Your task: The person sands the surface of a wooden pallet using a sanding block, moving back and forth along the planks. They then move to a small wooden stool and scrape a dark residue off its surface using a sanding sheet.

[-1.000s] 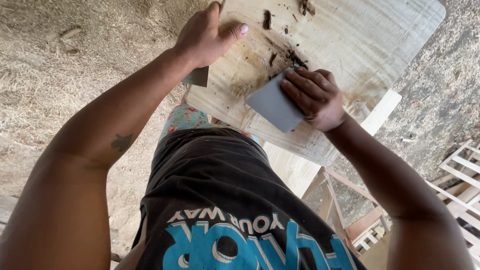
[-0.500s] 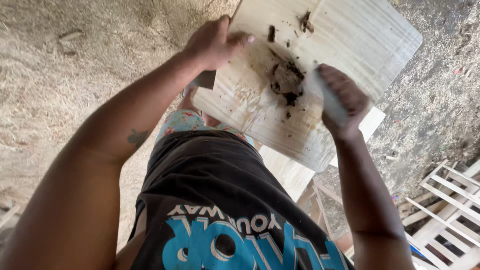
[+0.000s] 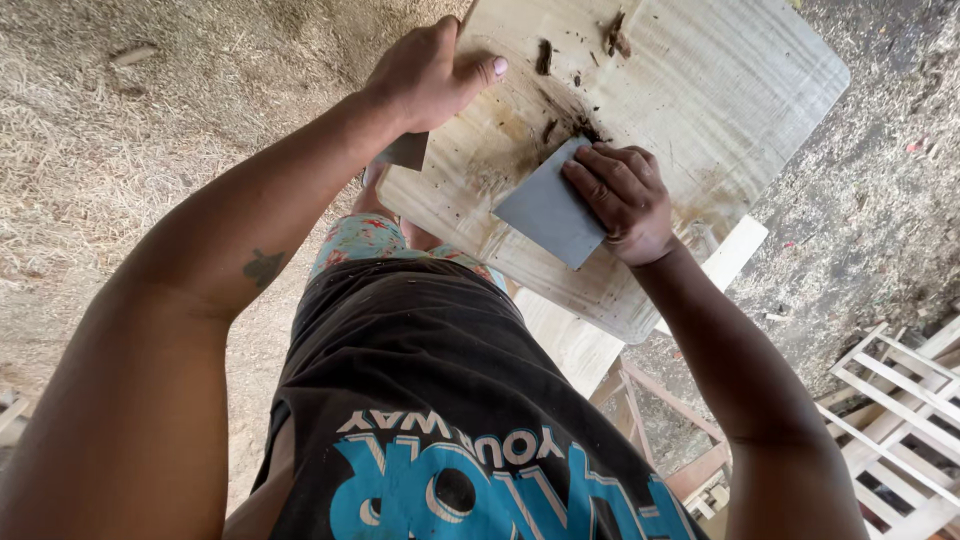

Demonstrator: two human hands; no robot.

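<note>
A pale wooden board (image 3: 720, 90) with rounded corners lies tilted in front of me, smeared with dark brown filler (image 3: 560, 110) near its middle. My left hand (image 3: 425, 75) grips the board's left edge, thumb lying on its top face. My right hand (image 3: 620, 200) presses a flat grey scraper blade (image 3: 545, 212) against the board just below the dark smear. A second grey blade (image 3: 405, 152) shows under the board's edge below my left hand.
Sawdust and shavings cover the ground (image 3: 130, 130) on the left and the right. Wooden frames and slatted pieces (image 3: 890, 410) stand at the lower right. A wooden stand (image 3: 650, 400) sits under the board, by my legs.
My right hand swung out to the right with the blade on edge, baring a lump of dark filler, then came back and laid the blade flat over it. The left hand kept its hold.
</note>
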